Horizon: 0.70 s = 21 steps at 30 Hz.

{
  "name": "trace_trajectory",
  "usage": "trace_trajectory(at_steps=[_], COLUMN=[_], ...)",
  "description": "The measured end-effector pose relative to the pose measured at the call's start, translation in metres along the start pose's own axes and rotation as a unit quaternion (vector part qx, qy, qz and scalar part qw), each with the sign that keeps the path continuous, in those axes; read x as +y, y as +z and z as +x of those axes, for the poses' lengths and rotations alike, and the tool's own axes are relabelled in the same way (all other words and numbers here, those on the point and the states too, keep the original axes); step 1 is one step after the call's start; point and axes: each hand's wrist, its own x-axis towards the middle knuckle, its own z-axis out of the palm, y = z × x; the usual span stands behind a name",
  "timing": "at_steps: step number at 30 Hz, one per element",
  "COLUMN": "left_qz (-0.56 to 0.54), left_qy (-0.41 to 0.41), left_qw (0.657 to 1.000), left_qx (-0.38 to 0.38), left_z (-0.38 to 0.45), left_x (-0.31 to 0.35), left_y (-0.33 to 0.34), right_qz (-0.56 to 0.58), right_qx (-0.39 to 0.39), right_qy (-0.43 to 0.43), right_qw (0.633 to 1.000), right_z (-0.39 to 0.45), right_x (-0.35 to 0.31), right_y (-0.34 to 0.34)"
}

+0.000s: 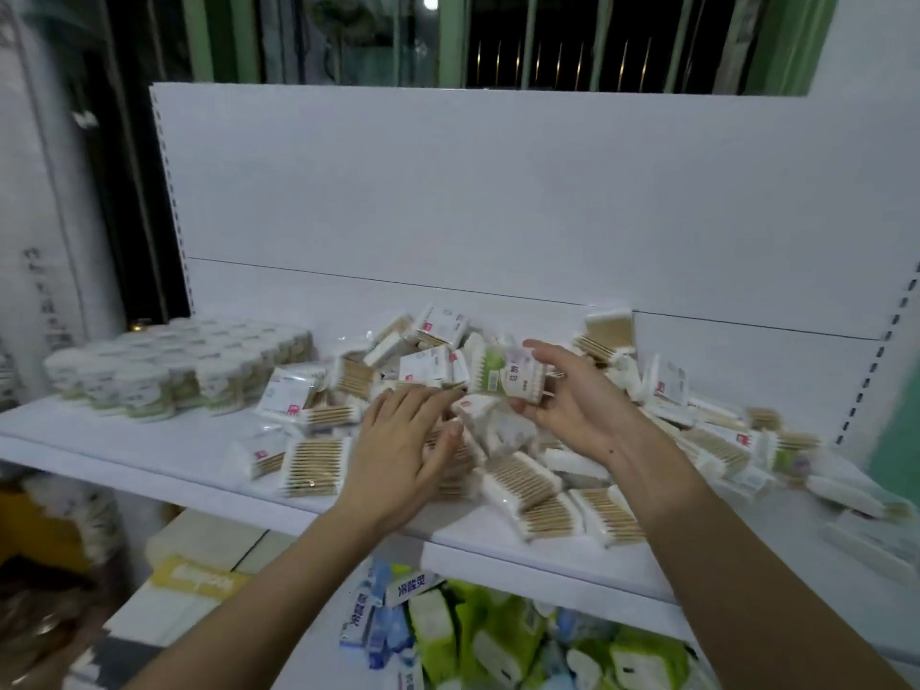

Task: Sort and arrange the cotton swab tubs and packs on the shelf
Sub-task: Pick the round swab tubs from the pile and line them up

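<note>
Head view, one item lot, sorting in progress. Right hand (567,395): raised above the pile, palm turned inward, fingers and thumb curled round a green-labelled pack (503,373) of cotton swabs, held clear of the heap. Left hand (403,440): palm down, fingers straight and slightly spread, resting flat on the loose packs (537,505) just beside the held one; it grips nothing. Both forearms reach up and forward from the lower edge of the view, converging over the middle of the shelf (124,450). Loose packs: a disordered heap of clear-wrapped wooden-stick swabs, some with red-marked white labels, spread from the shelf's centre to its right end, many overlapping and tilted. Tubs (164,366): round, white-lidded, standing upright in close rows at the left end of the same shelf, apart from the heap. Step judged in hand: picking one pack type out of the mixed pile, the tubs appearing already grouped. Next move, as a judgement: the green-labelled pack needs a cleared place of its own, likely bare shelf between tubs and heap, with the left hand steadying or parting the pile so neighbours do not slide off the front edge. Behind: white back panel (498,191), barred window above. Below: a lower shelf of green and blue soft packets (488,634).
</note>
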Motion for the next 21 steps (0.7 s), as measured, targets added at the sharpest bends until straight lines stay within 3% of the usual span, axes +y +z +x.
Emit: trace_trajectory(at_steps=[6,11,16,21], left_qz=[0.001,0.083,0.141,0.145], left_qy=[-0.089,-0.137,-0.117,-0.109], left_qw=[0.995,0.987,0.978,0.978], left_qx=[0.053,-0.006,-0.102,-0.100], left_z=[-0.029,-0.086,-0.122,-0.126], left_x=[-0.108,-0.217,-0.272,-0.275], left_y=[-0.066,-0.105,-0.103,-0.098], right_qz=[-0.046,-0.129,-0.299,-0.428], right_qx=[0.000,0.032,0.023,0.032], right_qy=[-0.074,-0.117,-0.136,-0.197], right_qw=[0.996,0.984,0.944,0.881], right_z=[0.031,0.062,0.083,0.106], right_x=[0.031,0.088,0.145,0.187], right_y=[0.068,0.141,0.226,0.292])
